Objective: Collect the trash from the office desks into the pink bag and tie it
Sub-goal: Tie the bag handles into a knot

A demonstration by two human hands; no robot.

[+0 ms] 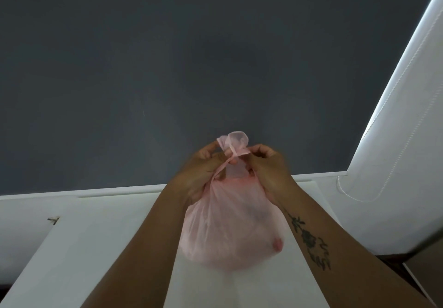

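The pink bag (pixel 230 226) hangs bulging and full above the white desk (pixel 96 235), held up in front of me. Its thin, see-through top is gathered into two strands that loop over each other at the neck. My left hand (pixel 203 171) pinches one strand on the left side of the neck. My right hand (pixel 268 168) grips the other strand on the right. The loop of plastic stands up between my fingertips. What is inside the bag shows only as faint shapes through the film.
A dark grey wall (pixel 191 56) fills the upper view behind the desk. A white roller blind (pixel 402 140) with a bead cord hangs at the right. A small dark mark (pixel 54 220) sits near the desk's left side.
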